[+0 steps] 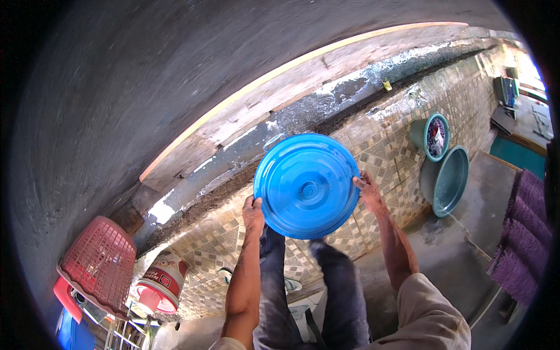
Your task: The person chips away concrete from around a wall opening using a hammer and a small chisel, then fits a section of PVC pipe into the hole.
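Observation:
A round blue plastic lid (306, 219) with raised rings and a small circle at its centre is held up in front of me, over the tiled floor. My left hand (253, 217) grips its left rim, fingers closed, the thumb at the edge. On the opposite side my right hand (368, 191) pinches the right rim. Parts of the fingers of both hands are hidden behind the lid. Its surface shines as if wet. Below it, my legs in dark trousers show, with a pale sandal (293, 284) partly visible.
At the left stand a red plastic basket (100, 256) and a red-and-white bucket (163, 279). To the right are a green tub (436, 135) with laundry and a larger green basin (453, 181). A purple shaggy mat (522, 239) hangs farther right. A gutter and low wall run along the far side.

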Demonstrator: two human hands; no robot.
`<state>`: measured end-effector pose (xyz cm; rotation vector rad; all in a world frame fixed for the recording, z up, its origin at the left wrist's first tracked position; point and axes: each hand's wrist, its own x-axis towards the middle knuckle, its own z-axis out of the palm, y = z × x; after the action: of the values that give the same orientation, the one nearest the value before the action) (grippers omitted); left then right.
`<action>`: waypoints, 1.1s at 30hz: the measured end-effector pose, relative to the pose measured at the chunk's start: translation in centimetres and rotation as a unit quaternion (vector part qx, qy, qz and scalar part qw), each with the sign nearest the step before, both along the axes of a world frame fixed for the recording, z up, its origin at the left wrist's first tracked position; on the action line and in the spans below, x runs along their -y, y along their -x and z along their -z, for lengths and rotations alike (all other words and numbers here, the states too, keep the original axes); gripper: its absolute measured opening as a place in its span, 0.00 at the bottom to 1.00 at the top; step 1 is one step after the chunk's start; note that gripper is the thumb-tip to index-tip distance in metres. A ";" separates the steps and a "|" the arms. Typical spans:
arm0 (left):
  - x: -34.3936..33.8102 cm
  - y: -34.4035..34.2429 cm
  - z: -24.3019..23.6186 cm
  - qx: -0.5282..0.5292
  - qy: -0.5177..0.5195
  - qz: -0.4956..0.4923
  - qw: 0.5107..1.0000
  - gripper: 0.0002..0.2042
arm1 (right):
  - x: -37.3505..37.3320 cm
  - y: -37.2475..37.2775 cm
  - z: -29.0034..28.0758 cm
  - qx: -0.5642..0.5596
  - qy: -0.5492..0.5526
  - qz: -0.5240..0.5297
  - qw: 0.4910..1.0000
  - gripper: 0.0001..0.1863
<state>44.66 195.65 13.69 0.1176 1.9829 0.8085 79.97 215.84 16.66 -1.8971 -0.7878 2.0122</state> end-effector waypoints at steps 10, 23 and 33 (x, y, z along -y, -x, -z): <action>-0.2 -2.3 -0.6 -0.019 0.099 -0.043 0.994 0.15 | -4.1 -0.3 3.7 0.090 -0.084 -0.169 0.978 0.25; -6.7 -12.3 -2.6 0.130 0.037 -0.203 0.970 0.27 | -21.3 -0.2 4.0 0.252 -0.088 -0.408 0.873 0.37; -16.5 -19.4 -1.1 0.183 -0.035 -0.273 0.944 0.16 | -35.1 0.6 3.2 0.301 -0.206 -0.468 0.805 0.36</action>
<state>64.05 212.19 14.77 -0.5300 1.6408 1.1563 79.39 250.95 13.45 -2.0452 -2.4893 1.2966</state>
